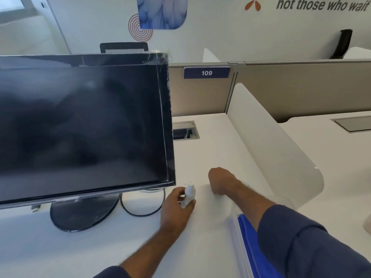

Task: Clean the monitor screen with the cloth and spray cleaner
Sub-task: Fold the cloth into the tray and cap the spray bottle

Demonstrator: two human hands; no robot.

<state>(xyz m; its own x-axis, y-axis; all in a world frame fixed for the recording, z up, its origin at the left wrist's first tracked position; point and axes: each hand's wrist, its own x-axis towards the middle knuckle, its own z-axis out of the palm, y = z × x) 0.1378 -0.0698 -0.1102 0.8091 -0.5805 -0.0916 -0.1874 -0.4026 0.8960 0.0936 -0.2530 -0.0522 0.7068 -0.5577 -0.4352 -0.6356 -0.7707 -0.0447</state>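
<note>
— Left hand?
— Wrapped round a small white spray bottle, standing on the desk just right of the monitor's lower corner.

— Right hand?
— Curled into a loose fist, knuckles down on the desk, just beside the bottle. Possibly bunching a white cloth against the white top — too pale and blurred to tell.

— Monitor?
— Upright on its round base, off, dark screen with hazy smears across the glass. Plastic film loose at the top right corner.

— Progress?
— Early, by the look of it. Nothing raised toward the screen, no wet patches visible on it. Spraying and wiping both left to do.

— Anything else close by?
— Black cable loop beside the base; something blue and white under the right forearm.
</note>
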